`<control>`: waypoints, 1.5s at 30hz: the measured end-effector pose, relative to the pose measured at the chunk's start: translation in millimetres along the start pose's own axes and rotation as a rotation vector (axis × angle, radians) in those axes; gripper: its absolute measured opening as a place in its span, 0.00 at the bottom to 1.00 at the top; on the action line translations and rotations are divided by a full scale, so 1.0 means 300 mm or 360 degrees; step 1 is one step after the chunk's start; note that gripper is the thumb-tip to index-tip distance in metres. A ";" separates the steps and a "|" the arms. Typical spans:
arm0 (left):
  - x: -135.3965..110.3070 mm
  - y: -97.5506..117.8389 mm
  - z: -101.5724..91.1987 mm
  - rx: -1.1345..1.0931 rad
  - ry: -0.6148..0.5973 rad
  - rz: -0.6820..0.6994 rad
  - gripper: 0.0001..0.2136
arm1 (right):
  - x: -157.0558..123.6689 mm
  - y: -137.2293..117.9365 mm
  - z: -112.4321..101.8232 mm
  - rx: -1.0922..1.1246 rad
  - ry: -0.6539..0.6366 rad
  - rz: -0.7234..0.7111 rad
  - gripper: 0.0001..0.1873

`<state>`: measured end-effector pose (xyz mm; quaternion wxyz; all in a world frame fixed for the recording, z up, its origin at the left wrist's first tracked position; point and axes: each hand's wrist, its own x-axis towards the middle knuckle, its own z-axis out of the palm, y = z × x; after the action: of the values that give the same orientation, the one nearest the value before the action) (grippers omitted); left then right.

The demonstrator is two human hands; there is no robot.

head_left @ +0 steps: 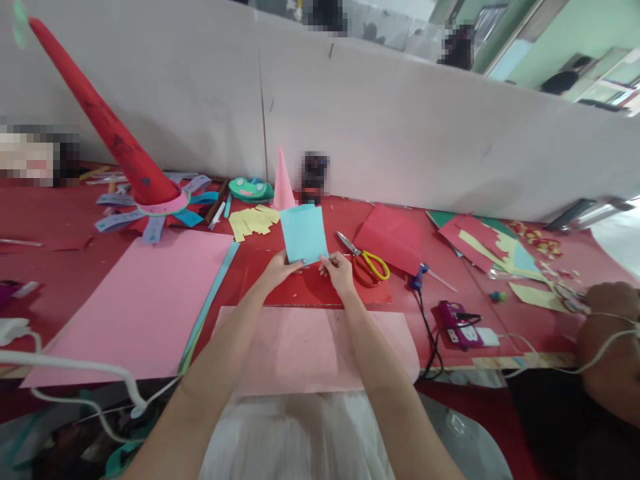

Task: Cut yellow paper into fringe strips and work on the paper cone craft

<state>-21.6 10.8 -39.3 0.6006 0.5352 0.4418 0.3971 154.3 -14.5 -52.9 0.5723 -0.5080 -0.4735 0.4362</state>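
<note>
My left hand (281, 270) pinches the lower left corner of a light blue sheet of paper (305, 233), which is tilted up above the table. At its lower right corner, the fingers of my right hand (337, 272) are closed on the same sheet. Beneath my hands lies red paper (300, 288), with a pale pink sheet (313, 347) nearer to me. Scissors (367, 256) with yellow handles lie just right of my right hand. A small pink paper cone (283, 183) stands behind the blue sheet, beside cut yellow paper strips (251, 223).
A tall red cone (107, 123) with paper strips around its base leans at the left, behind a large pink sheet (145, 300). To the right are red paper (393, 237), a glue gun (419, 277) and a purple power strip (460, 325). Another person's arm (607, 340) rests at far right.
</note>
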 end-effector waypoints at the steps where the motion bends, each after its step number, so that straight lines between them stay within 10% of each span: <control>1: 0.001 -0.002 0.002 0.0009 -0.0002 -0.0017 0.23 | -0.001 -0.002 0.002 -0.0008 -0.0023 0.0004 0.21; 17: 0.001 -0.001 0.007 0.0086 0.0095 0.0003 0.20 | -0.003 -0.018 0.002 0.0017 -0.0049 0.0041 0.21; 28: 0.001 -0.025 0.017 0.0375 0.0130 0.0449 0.58 | -0.008 -0.017 0.012 -0.0031 -0.0154 0.0048 0.19; 45: -0.019 -0.007 0.017 0.0481 0.0045 0.0316 0.43 | -0.022 -0.020 0.007 -0.0188 -0.0211 -0.0040 0.18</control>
<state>-18.4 3.8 -40.5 0.4647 0.6548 0.4498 0.3910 151.2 -21.2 -47.5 0.5142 -0.5049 -0.5415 0.4330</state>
